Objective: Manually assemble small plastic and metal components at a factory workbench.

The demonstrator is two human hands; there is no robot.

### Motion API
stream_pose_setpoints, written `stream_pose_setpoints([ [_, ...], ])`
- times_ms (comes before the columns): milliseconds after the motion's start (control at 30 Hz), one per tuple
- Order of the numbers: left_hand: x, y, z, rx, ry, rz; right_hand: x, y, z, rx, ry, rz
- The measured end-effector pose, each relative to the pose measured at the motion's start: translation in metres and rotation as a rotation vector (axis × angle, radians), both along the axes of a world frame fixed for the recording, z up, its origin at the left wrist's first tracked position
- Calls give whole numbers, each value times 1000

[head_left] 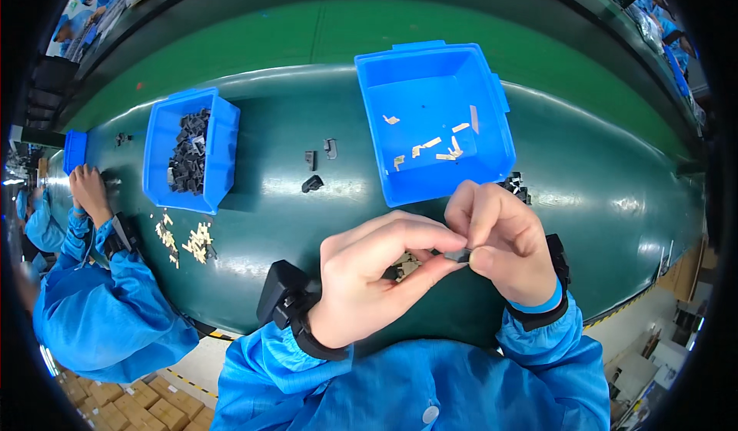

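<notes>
Between the fingertips of both hands is a small black plastic part [459, 256], mostly covered by the fingers. My left hand [377, 266] pinches it from the left with thumb and forefinger. From the other side my right hand [503, 239] grips it with bent fingers and thumb. Partly hidden beneath my left hand lies a small heap of cream-coloured pieces [406, 266]. Just beyond my right hand, several black parts [516, 187] sit beside a large blue bin [427, 194], which holds a few cream pieces.
A blue bin [154, 162] full of black parts stands to the left, with cream pieces [198, 243] in front of it. Three loose black parts [310, 159] lie mid-table. At far left, a co-worker's hand [91, 193] rests near a small blue box [74, 151].
</notes>
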State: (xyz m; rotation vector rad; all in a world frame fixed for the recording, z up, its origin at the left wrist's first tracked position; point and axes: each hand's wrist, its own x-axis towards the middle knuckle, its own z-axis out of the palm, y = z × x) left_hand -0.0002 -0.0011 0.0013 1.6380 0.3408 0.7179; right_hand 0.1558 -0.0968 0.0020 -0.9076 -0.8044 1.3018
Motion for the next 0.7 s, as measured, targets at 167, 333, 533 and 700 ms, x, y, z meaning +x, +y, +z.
stream_pose_setpoints([
  [167, 4, -10, -6, 123, -7, 204, -4, 2, 1, -42, -293, -80],
  [333, 3, -4, 2, 267, 89, 123, -6, -1, -1, -88, -431, -102],
  [533, -2, -6, -1, -352, -25, 52, -2, 1, 2, 20, -142, -41],
  [700, -3, -8, 1, -476, -9, -19, -15, 0, -11, 111, -153, -138],
])
